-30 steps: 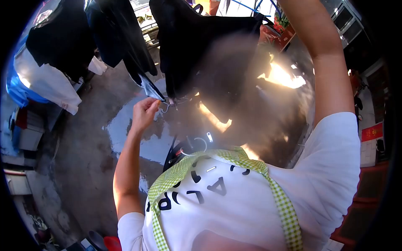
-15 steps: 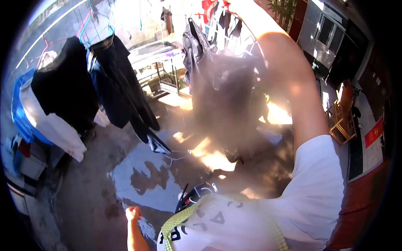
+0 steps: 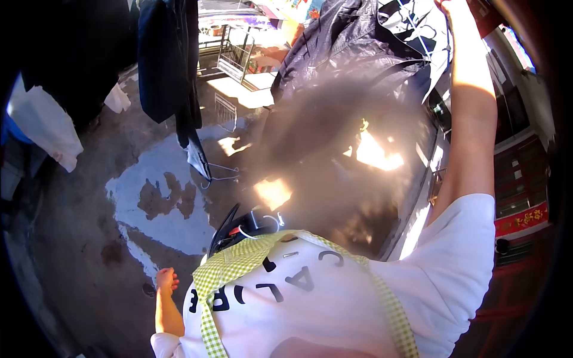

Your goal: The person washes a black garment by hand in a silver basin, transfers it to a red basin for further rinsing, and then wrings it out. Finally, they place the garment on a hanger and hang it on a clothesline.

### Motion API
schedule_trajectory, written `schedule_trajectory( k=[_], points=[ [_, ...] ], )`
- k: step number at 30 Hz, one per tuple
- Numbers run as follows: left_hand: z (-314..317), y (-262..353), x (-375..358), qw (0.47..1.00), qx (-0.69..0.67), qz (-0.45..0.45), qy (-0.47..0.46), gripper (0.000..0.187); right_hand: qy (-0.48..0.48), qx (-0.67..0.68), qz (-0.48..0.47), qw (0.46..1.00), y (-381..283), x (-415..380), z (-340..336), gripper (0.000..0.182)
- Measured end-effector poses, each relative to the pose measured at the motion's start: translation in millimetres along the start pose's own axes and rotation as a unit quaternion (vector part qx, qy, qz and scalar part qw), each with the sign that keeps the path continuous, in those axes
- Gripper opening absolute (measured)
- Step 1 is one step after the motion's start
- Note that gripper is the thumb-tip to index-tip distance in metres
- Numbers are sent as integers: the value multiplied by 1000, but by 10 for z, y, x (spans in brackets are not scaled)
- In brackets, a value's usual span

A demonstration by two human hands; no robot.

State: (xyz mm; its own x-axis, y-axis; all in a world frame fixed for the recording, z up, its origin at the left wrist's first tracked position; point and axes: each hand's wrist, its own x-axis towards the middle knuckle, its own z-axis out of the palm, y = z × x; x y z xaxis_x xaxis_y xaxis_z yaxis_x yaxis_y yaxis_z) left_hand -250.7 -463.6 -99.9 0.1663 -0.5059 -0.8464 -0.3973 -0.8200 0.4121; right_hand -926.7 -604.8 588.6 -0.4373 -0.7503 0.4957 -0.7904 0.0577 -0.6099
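My right arm stretches up along the right side, and my right hand point(image 3: 445, 5) is at the top edge, its fingers bent and partly cut off. Thin pale bars, like those of a hanger point(image 3: 412, 22), run close by it. Beside and below hangs a dark, shiny, crinkled garment point(image 3: 337, 51), its lower part lost in a brown blur. Low on the left, my left hand point(image 3: 167, 279) hangs by my side with fingers loosely curled; nothing shows in it.
Dark trousers point(image 3: 169, 59), a black garment point(image 3: 65, 48) and a white garment point(image 3: 46, 122) hang at left. A metal rack point(image 3: 233, 56) stands behind. A pale wet patch point(image 3: 164, 161) marks the concrete floor. A green checked strap point(image 3: 239, 265) crosses my white shirt.
My right hand has moved rightward, and the dark shiny garment appears larger and farther right. My view has tilted down, shifting the other clothes up and left. My left hand stays low.
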Motion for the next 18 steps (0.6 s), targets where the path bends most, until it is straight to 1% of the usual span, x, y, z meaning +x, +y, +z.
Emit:
schedule_trajectory(
  k=[3,4,5,8,11,13,14,16,17,18],
  points=[
    [56,211,119,1000,-8,13,-20,16,20,-29,-5,999,43,204,-66,15],
    [63,253,173,999,-24,16,-29,16,21,-33,-5,999,53,243,-48,15],
    [76,280,204,996,-71,15,-45,17,22,-37,-4,999,81,291,-31,15],
    [173,467,184,996,-81,22,-30,19,30,-33,-3,999,150,482,-41,15],
    [287,494,219,994,-107,27,-17,19,23,-18,1,1000,240,685,164,14],
    [349,397,349,992,-122,20,-32,19,25,9,9,1000,300,826,319,14],
    [399,414,293,991,-126,27,-34,18,32,25,11,999,307,923,314,14],
    [568,27,821,994,-103,10,-25,17,66,57,4,996,196,1096,227,14],
    [661,54,844,994,-100,-32,9,16,83,76,0,994,109,1174,171,14],
    [661,-88,1029,994,-111,-8,-10,16,94,92,2,991,65,1256,184,14]
  ],
)
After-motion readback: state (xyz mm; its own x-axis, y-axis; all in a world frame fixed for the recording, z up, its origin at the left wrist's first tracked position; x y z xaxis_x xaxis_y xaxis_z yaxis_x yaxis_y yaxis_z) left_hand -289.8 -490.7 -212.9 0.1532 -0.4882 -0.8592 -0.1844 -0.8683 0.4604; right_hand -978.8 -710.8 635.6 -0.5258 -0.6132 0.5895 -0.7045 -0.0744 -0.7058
